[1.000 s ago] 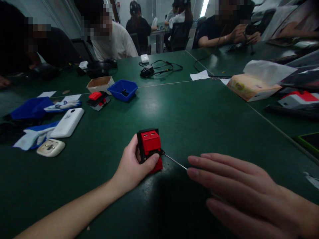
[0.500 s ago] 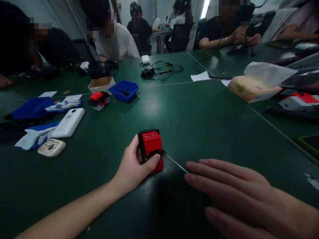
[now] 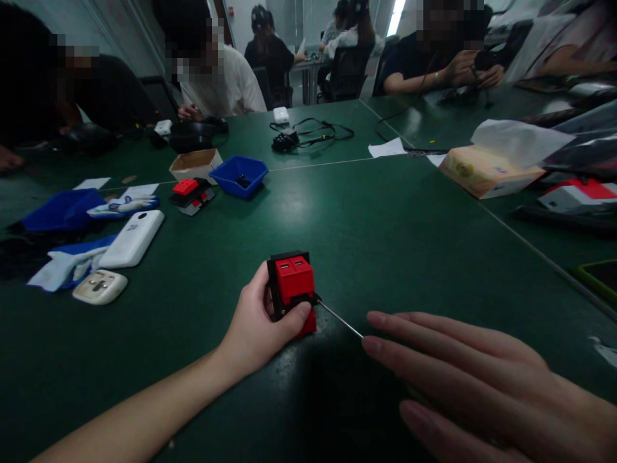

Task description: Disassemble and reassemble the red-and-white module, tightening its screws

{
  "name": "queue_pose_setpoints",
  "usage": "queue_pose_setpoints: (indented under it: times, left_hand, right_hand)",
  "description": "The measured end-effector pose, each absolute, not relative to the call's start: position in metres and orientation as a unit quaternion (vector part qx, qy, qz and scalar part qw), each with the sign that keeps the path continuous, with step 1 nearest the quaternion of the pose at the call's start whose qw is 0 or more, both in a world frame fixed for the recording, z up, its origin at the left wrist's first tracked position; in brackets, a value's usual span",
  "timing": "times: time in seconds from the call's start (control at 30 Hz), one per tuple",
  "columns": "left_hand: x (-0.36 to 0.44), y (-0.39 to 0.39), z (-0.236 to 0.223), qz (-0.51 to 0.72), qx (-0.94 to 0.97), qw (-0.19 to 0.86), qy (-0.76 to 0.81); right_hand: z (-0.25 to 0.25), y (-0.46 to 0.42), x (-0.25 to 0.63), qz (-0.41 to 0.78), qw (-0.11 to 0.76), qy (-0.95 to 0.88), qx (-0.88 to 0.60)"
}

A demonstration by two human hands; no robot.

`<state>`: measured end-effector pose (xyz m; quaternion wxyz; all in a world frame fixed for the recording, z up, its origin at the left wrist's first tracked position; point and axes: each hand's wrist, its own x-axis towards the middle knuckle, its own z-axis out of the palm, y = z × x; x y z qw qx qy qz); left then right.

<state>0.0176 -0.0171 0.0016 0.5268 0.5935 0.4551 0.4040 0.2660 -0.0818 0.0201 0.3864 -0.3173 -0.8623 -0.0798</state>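
Note:
My left hand (image 3: pixel 263 315) grips a red and black socket module (image 3: pixel 295 280), thumb across its lower front. Two USB-like slots show on the module's red top, and a black plate stands behind it. From a small black lug on the module's right side runs the thin metal shaft of a screwdriver (image 3: pixel 341 319). Its other end disappears under my right hand (image 3: pixel 472 379), whose fingers lie long and nearly straight along the tool; the handle is hidden behind them.
Left on the green table are a white phone-like device (image 3: pixel 134 239), a cream plug adapter (image 3: pixel 100 287), gloves (image 3: pixel 123 204) and another red and black module (image 3: pixel 191 195). Farther back stands a blue bin (image 3: pixel 239 176) with small dark parts. A tissue box (image 3: pixel 489 168) sits right. Several people sit around.
The screwdriver shaft stays at the module's lug while the fingers of my right hand shift slightly along and around it. My left hand keeps its hold, almost unmoved.

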Motion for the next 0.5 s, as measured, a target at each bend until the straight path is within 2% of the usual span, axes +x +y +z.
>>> queue_pose_setpoints:
  times: [0.07, 0.13, 0.2, 0.27, 0.37, 0.5]
  left_hand:
    - [0.019, -0.017, 0.004, 0.402, 0.598, 0.523, 0.456]
    - [0.019, -0.017, 0.005, 0.4, 0.599, 0.521, 0.458]
    - [0.02, -0.017, 0.005, 0.402, 0.594, 0.524, 0.46]
    - [0.019, -0.017, 0.004, 0.405, 0.588, 0.529, 0.459]
    - [0.019, -0.016, 0.003, 0.404, 0.586, 0.534, 0.456]
    - [0.019, -0.015, 0.004, 0.406, 0.588, 0.522, 0.465]
  right_hand:
    - [0.026, -0.073, 0.279, -0.088, 0.396, -0.864, -0.3]
    - [0.032, -0.065, 0.289, -0.075, 0.287, -0.93, -0.216]
    - [0.034, -0.063, 0.29, -0.08, 0.279, -0.933, -0.212]
    - [0.031, -0.066, 0.28, -0.093, 0.401, -0.869, -0.275]
    - [0.025, -0.073, 0.263, -0.054, 0.389, -0.88, -0.268]
    - [0.029, -0.067, 0.27, -0.083, 0.406, -0.88, -0.231]
